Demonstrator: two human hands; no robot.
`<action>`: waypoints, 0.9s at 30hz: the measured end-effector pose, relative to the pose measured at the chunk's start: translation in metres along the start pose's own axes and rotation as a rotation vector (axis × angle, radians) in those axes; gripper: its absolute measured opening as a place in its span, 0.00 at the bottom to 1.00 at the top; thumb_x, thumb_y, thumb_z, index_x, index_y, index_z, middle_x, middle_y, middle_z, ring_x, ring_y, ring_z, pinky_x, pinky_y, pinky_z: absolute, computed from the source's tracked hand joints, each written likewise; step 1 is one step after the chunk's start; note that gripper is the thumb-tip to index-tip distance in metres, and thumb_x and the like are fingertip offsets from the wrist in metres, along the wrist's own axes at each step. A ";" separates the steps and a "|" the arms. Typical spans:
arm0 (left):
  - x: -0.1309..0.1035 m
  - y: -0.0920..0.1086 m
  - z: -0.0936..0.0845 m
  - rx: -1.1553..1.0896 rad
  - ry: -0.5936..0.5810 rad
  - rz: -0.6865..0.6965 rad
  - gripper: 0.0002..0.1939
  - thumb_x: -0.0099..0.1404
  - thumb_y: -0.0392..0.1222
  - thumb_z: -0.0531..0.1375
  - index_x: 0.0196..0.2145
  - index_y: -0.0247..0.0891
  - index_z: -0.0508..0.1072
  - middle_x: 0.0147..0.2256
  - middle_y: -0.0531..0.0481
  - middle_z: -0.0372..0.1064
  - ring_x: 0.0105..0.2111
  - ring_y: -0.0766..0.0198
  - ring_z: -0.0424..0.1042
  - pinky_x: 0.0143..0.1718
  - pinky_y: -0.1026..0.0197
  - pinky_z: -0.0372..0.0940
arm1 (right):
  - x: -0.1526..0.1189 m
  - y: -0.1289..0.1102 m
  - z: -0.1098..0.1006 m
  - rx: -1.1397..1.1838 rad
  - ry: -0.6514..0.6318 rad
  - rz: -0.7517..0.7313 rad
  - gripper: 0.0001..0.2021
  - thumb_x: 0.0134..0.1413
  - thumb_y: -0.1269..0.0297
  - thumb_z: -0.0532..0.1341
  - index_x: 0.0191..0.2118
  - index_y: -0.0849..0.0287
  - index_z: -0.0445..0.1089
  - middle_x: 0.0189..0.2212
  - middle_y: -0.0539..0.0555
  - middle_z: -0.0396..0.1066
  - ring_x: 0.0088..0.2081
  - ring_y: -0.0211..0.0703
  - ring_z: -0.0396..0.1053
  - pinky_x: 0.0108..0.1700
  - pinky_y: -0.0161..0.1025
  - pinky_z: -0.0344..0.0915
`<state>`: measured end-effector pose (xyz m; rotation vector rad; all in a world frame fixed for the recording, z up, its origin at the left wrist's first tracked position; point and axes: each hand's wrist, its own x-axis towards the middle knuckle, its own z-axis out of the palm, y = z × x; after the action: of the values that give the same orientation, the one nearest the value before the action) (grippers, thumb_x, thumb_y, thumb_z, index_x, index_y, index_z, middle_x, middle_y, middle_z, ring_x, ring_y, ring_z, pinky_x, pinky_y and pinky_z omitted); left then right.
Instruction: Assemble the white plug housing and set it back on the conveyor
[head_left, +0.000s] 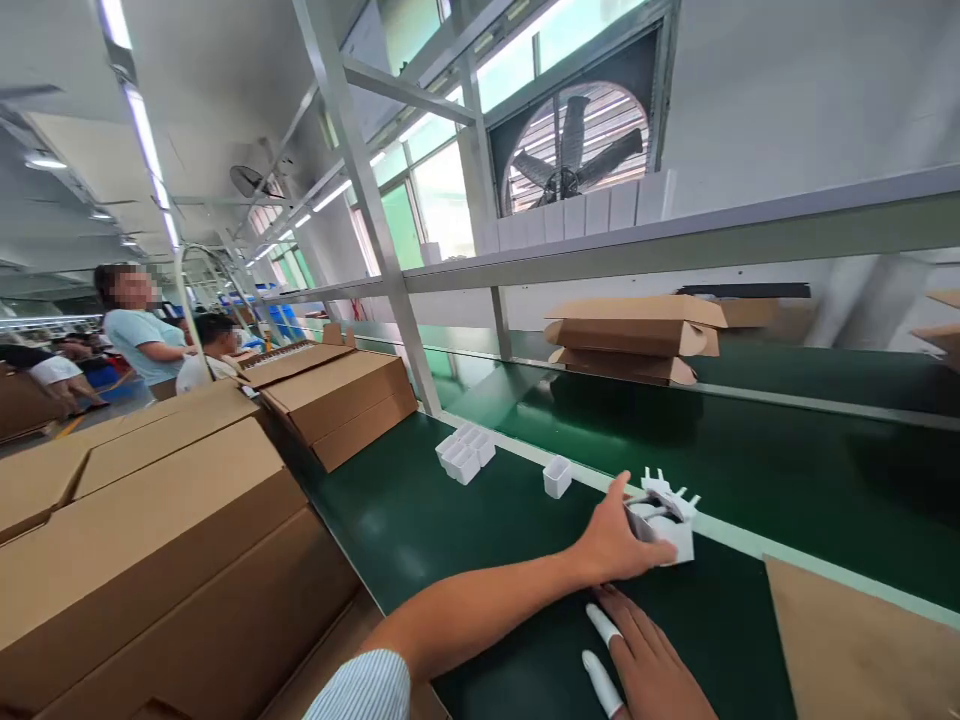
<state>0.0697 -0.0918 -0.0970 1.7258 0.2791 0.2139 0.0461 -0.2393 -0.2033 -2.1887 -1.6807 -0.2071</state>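
Small white open-topped carton (664, 525), flaps upright, on green belt (420, 520)

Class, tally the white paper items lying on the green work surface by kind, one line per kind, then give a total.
Open white box gripped by the left hand: 1
Single small white tray: 1
Cluster of small white trays: 1 cluster; tray count unclear
Total: 3
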 end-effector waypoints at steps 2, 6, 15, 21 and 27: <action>-0.004 -0.002 -0.011 -0.260 -0.004 -0.056 0.49 0.40 0.42 0.72 0.61 0.31 0.66 0.51 0.38 0.73 0.52 0.46 0.72 0.61 0.43 0.64 | 0.005 -0.021 -0.018 -0.035 -0.063 0.070 0.25 0.54 0.69 0.58 0.59 0.65 0.70 0.67 0.65 0.59 0.65 0.67 0.61 0.60 0.60 0.70; -0.013 -0.007 -0.038 -0.692 -0.066 -0.162 0.22 0.52 0.47 0.65 0.43 0.36 0.75 0.44 0.42 0.77 0.46 0.50 0.76 0.52 0.45 0.71 | 0.017 -0.042 -0.034 -0.025 -0.075 0.169 0.18 0.59 0.71 0.56 0.52 0.70 0.74 0.66 0.69 0.61 0.67 0.65 0.58 0.65 0.60 0.64; -0.026 -0.001 -0.059 -1.106 -0.126 -0.364 0.20 0.63 0.46 0.57 0.47 0.31 0.75 0.48 0.35 0.76 0.48 0.51 0.77 0.53 0.50 0.72 | 0.015 -0.048 -0.034 -0.041 0.042 0.211 0.14 0.64 0.66 0.59 0.48 0.69 0.76 0.64 0.67 0.64 0.66 0.60 0.60 0.68 0.53 0.61; -0.030 0.007 -0.059 -1.341 -0.094 -0.491 0.30 0.63 0.40 0.56 0.61 0.24 0.65 0.48 0.28 0.74 0.46 0.48 0.77 0.46 0.53 0.74 | 0.016 -0.050 -0.039 -0.090 0.119 0.177 0.12 0.62 0.66 0.60 0.44 0.67 0.77 0.61 0.68 0.67 0.64 0.60 0.63 0.65 0.53 0.66; -0.034 0.009 -0.059 -1.391 -0.118 -0.521 0.35 0.63 0.40 0.56 0.65 0.21 0.60 0.49 0.27 0.74 0.46 0.47 0.77 0.45 0.53 0.74 | 0.014 -0.048 -0.036 -0.068 0.103 0.165 0.10 0.56 0.70 0.61 0.42 0.67 0.76 0.62 0.71 0.65 0.65 0.65 0.61 0.65 0.58 0.65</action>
<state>0.0202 -0.0479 -0.0775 0.2592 0.3538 -0.0913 0.0078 -0.2299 -0.1560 -2.3111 -1.4496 -0.3307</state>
